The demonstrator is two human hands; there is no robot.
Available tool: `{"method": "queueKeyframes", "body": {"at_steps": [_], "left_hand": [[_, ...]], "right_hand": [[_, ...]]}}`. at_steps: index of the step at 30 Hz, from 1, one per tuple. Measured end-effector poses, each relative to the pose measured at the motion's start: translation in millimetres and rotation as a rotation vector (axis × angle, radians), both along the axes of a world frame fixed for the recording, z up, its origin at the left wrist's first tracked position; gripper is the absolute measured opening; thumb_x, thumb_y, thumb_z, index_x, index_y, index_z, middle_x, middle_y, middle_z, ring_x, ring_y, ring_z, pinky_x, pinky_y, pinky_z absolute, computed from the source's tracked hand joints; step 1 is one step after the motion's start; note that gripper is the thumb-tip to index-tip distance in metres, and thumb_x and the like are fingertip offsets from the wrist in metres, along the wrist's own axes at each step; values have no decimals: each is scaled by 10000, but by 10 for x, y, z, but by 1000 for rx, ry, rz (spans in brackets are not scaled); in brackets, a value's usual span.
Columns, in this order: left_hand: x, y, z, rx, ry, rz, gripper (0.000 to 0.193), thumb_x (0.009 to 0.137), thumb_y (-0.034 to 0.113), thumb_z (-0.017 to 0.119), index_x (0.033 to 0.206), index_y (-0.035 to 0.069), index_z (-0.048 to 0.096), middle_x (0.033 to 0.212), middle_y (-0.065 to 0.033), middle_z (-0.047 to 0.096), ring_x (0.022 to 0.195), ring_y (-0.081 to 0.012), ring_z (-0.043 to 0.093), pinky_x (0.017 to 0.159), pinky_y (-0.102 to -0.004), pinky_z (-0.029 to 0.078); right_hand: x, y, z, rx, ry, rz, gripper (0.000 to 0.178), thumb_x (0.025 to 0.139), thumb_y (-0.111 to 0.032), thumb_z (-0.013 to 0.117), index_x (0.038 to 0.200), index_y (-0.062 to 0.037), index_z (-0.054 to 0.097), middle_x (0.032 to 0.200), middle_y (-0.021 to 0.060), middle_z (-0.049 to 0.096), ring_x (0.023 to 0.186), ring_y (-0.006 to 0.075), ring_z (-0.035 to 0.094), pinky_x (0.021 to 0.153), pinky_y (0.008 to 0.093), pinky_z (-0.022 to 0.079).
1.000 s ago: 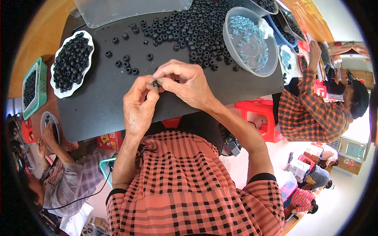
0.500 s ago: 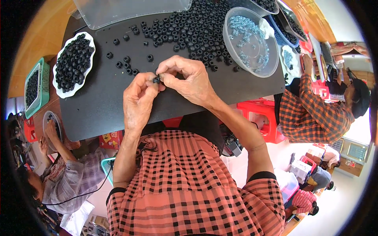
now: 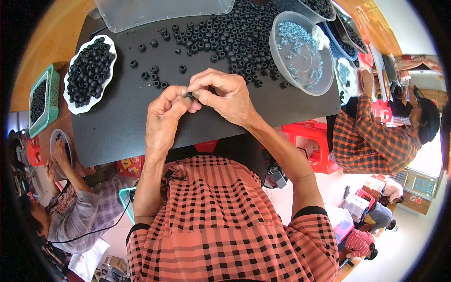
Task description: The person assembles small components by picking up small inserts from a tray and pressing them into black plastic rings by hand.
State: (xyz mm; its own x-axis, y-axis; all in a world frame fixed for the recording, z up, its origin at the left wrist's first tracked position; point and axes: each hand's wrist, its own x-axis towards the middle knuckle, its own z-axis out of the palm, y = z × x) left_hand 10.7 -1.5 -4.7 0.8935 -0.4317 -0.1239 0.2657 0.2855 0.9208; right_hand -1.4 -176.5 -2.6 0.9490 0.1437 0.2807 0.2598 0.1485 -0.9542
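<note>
Held bead point(image 3: 189, 95): small and black, above the table near its front edge, between the fingertips of both hands, mostly covered by them
Left hand point(image 3: 162, 117): thumb and forefinger pinched on the held bead, other fingers curled
Right hand point(image 3: 225, 96): partly curled, thumb and forefinger tips brought close together at the held bead; cannot tell whether they grip it or something finer
Loose beads point(image 3: 182, 68): black, scattered on the table just beyond the hands
Bead pile point(image 3: 235, 40): black beads spread thickly across the far side
Plate point(image 3: 79, 109): white, wavy rim, heaped with black beads, at the table's left
Round tub point(image 3: 284, 55): clear, holding small pale blue pieces, right of the bead pile
Box point(image 3: 164, 9): clear plastic, at the far edge
Table point(image 3: 117, 131): black top, under all of these
Green basket point(image 3: 50, 98): left of the table, dark contents
Stool point(image 3: 319, 150): red, right of the table, beside a co-worker point(image 3: 380, 131) in a checked shirt
</note>
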Motion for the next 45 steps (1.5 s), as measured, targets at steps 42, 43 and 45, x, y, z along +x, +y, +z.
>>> {"method": "queueKeyframes", "body": {"at_steps": [42,43,45], "left_hand": [[136,21,-102,-395,331,-180,217,909,58,537,1076,-75,577,1012,-182,653,985,-240,644,891,-319,495],[127,12,-101,-395,335,-180,217,909,58,537,1076,-75,577,1012,-182,653,985,-240,644,891,-319,495],[117,-13,-64,-383,290,-187,226,918,73,528,1083,-74,575,1013,-171,655,971,-222,642,872,-298,489]], "right_hand": [[-52,69,-1,-473,-358,-298,335,661,52,757,977,-39,693,946,66,636,813,143,597,667,260,507],[-53,68,-7,-480,-358,-301,334,656,54,755,970,-43,696,938,58,634,822,142,591,660,261,504],[-54,48,3,-491,-352,-304,347,652,57,752,978,-45,693,949,56,633,827,149,591,655,260,504]]}}
